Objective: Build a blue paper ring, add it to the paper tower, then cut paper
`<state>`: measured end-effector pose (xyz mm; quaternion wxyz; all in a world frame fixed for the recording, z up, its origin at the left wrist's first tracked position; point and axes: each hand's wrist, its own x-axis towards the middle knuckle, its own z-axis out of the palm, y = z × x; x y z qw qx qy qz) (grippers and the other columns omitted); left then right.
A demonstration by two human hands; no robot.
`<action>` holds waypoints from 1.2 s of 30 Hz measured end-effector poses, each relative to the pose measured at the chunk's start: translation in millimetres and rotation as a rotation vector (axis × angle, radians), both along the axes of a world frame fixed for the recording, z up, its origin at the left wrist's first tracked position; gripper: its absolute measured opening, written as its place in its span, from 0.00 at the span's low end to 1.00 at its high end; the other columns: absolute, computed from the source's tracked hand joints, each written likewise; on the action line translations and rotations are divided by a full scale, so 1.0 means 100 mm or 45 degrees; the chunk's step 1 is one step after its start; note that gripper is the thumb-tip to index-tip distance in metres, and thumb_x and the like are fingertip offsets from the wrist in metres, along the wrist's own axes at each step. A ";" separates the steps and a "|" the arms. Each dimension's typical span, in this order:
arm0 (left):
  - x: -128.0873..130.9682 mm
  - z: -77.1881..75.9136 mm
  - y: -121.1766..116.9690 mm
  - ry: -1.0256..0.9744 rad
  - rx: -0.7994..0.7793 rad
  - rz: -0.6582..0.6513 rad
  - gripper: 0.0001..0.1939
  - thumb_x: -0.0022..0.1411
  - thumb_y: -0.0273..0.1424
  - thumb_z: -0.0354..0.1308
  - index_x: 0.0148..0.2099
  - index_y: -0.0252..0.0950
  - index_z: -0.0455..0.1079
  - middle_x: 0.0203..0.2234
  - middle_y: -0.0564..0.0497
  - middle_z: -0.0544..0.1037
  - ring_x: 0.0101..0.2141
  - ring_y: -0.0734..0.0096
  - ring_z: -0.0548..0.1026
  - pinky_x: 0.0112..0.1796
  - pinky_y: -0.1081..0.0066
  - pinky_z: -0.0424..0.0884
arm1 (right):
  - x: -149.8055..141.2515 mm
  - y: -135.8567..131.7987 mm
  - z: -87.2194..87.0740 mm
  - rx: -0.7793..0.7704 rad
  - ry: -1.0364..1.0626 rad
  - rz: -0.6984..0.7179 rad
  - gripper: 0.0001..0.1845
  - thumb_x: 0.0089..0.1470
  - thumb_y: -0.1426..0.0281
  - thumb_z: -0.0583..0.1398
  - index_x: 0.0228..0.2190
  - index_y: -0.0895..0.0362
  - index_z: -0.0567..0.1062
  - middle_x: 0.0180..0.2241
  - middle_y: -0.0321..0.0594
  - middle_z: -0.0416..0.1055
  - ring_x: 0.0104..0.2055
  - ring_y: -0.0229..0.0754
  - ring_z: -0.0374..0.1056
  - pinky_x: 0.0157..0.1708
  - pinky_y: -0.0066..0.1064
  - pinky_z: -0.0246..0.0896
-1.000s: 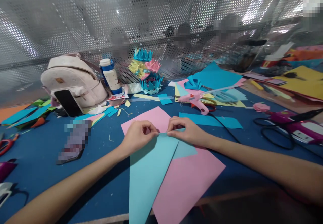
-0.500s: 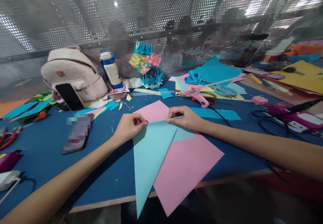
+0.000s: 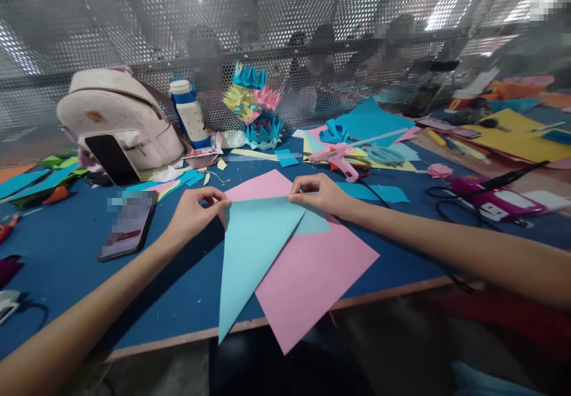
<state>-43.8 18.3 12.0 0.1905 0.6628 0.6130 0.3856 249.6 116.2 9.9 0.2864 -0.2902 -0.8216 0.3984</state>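
Observation:
A light blue sheet of paper, folded over on a slant, is held between my two hands. My left hand pinches its upper left corner between thumb and fingers. My right hand grips the same top edge farther right, near the fold, and its fingertips partly hide the paper there. Under the blue sheet lies a pink sheet of paper, its lower corner sticking out past the table's front edge. The blue sheet's long point also reaches down over that edge.
Behind my right hand lie a pink glue gun and scissors. A phone rests left of my left arm. Farther back stand a backpack, a bottle and folded paper flowers. A purple power strip sits at right.
My left hand has slid left along the top edge to the blue sheet's corner, farther from my right hand. The right hand keeps its pinch. The whole view has shifted slightly.

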 end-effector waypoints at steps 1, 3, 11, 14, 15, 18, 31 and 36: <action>-0.01 0.00 0.00 -0.014 -0.002 0.012 0.10 0.55 0.38 0.61 0.30 0.36 0.77 0.25 0.51 0.78 0.28 0.68 0.70 0.31 0.71 0.63 | -0.01 0.00 -0.01 -0.011 0.009 -0.004 0.13 0.49 0.60 0.65 0.24 0.58 0.76 0.27 0.39 0.74 0.33 0.42 0.69 0.36 0.32 0.61; -0.03 0.00 0.00 -0.031 -0.006 0.029 0.11 0.54 0.39 0.62 0.31 0.36 0.77 0.25 0.52 0.78 0.28 0.68 0.70 0.31 0.71 0.63 | -0.03 0.00 -0.03 -0.025 0.024 -0.010 0.13 0.49 0.60 0.65 0.24 0.58 0.76 0.27 0.38 0.74 0.33 0.41 0.69 0.36 0.32 0.61; -0.06 0.00 -0.04 0.008 0.059 0.075 0.10 0.56 0.38 0.61 0.30 0.37 0.76 0.24 0.52 0.77 0.27 0.68 0.70 0.30 0.71 0.62 | -0.06 -0.08 -0.02 -0.101 0.054 -0.092 0.11 0.49 0.62 0.66 0.29 0.57 0.81 0.33 0.40 0.78 0.38 0.44 0.71 0.41 0.34 0.61; -0.09 -0.02 -0.04 -0.041 0.017 0.065 0.10 0.56 0.38 0.61 0.31 0.36 0.76 0.25 0.52 0.77 0.28 0.68 0.71 0.31 0.71 0.63 | -0.05 -0.14 0.03 -0.195 0.061 -0.126 0.13 0.50 0.62 0.66 0.37 0.55 0.83 0.41 0.42 0.79 0.44 0.46 0.71 0.45 0.35 0.61; -0.10 -0.03 -0.04 -0.058 0.007 0.058 0.10 0.56 0.38 0.61 0.31 0.36 0.76 0.25 0.52 0.77 0.29 0.68 0.71 0.31 0.72 0.63 | -0.04 -0.16 0.04 -0.214 0.070 -0.122 0.14 0.51 0.62 0.66 0.39 0.55 0.83 0.43 0.42 0.79 0.46 0.47 0.70 0.46 0.35 0.61; -0.10 -0.04 -0.04 -0.089 -0.006 0.039 0.10 0.56 0.38 0.62 0.31 0.36 0.76 0.25 0.51 0.77 0.29 0.67 0.72 0.32 0.71 0.65 | -0.04 -0.19 0.06 -0.208 0.105 -0.102 0.14 0.52 0.62 0.65 0.40 0.53 0.83 0.44 0.42 0.78 0.47 0.46 0.69 0.46 0.36 0.61; -0.04 -0.06 -0.05 -0.058 -0.047 -0.048 0.10 0.59 0.37 0.60 0.32 0.36 0.75 0.25 0.51 0.77 0.29 0.67 0.72 0.33 0.71 0.66 | -0.05 -0.23 0.05 -0.231 0.161 -0.054 0.14 0.53 0.62 0.64 0.40 0.54 0.83 0.42 0.43 0.77 0.40 0.41 0.68 0.38 0.32 0.59; -0.02 -0.05 -0.05 -0.065 -0.051 -0.051 0.10 0.59 0.37 0.60 0.32 0.36 0.75 0.25 0.51 0.78 0.29 0.67 0.73 0.34 0.70 0.66 | -0.04 -0.21 0.05 -0.204 0.139 -0.041 0.15 0.54 0.60 0.64 0.41 0.54 0.83 0.42 0.44 0.76 0.41 0.43 0.68 0.39 0.33 0.60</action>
